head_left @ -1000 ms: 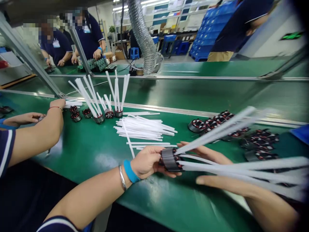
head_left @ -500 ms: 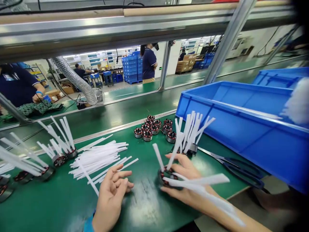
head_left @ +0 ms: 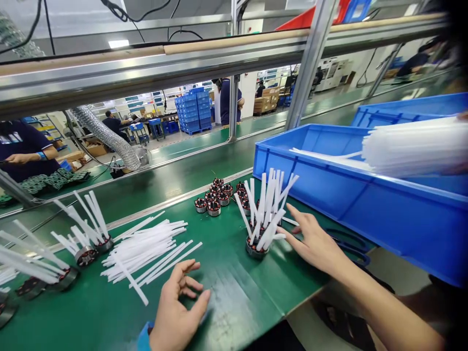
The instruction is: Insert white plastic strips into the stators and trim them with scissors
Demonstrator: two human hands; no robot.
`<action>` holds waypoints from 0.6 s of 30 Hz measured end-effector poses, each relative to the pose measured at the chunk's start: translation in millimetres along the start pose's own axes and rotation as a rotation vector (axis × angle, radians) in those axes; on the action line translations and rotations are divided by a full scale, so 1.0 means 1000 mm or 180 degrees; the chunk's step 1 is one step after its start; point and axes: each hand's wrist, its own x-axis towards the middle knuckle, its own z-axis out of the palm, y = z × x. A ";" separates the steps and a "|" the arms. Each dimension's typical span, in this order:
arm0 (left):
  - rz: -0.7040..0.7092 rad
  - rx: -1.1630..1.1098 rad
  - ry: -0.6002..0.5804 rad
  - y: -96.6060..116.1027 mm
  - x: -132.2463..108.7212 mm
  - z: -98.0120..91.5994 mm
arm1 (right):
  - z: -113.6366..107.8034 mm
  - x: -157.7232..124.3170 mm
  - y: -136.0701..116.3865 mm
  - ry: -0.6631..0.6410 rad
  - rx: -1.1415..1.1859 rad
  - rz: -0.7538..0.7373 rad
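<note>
Factory hall with long green conveyor lines stretches ahead of you; your green desk [head_left: 234, 287] fills the lower half of the view.

Your right hand [head_left: 314, 243] lies at 4 o'clock, fingers spread and flat, its grip released. Its fingertips reach toward a stator [head_left: 256, 246] just left of it, at about 5 o'clock from centre. You cannot tell whether they touch it. White strips [head_left: 265, 204] stand upright out of that stator and fan outward.

Your left hand [head_left: 179, 312] sits at 6 o'clock, palm half up, fingers loosely curled, grasping nothing. A blue wristband shows at the bottom edge.

A loose pile of strips [head_left: 146, 246] lies flat on the desk at 8 o'clock, just above your left hand. Farther left, at 9 o'clock, more stators with strips [head_left: 86, 219] stand in a row.

A cluster of bare stators [head_left: 215, 195] sits near centre, beyond the one by your right hand.

A blue bin [head_left: 351, 195] takes up the 3 o'clock side. A thick bundle of strips [head_left: 413, 146] is above it at 2 o'clock; what holds it is out of view. Scissors [head_left: 347, 239] lie partly hidden behind your right hand, against the bin.

At 10 o'clock, a co-worker's arm [head_left: 25, 157] rests at the far line, beside a silver duct hose [head_left: 106, 131].
</note>
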 end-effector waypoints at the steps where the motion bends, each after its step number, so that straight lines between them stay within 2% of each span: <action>1: -0.0063 0.0209 -0.0199 0.002 0.000 0.004 | 0.002 0.004 0.002 -0.0042 -0.0031 0.0006; 3: -0.0161 0.0600 -0.0536 0.007 0.001 0.015 | 0.007 0.006 0.000 -0.0106 -0.0048 -0.0059; 6: 0.0005 0.0816 -0.0750 0.014 0.014 0.039 | 0.008 -0.004 -0.006 -0.0124 -0.0004 -0.0267; 9: 0.0348 0.0749 -0.0771 0.022 0.043 0.069 | 0.003 -0.013 -0.007 -0.0278 0.0106 -0.0630; 12: 0.0763 0.0662 -0.0866 0.028 0.079 0.094 | -0.002 -0.010 -0.004 -0.0560 0.0232 -0.1008; 15: 0.1169 0.0466 -0.1052 0.029 0.101 0.100 | 0.001 0.001 -0.008 -0.0761 0.0333 -0.1230; 18: 0.1325 0.0271 -0.1031 0.022 0.108 0.086 | 0.014 0.010 -0.024 -0.0853 0.0417 -0.1363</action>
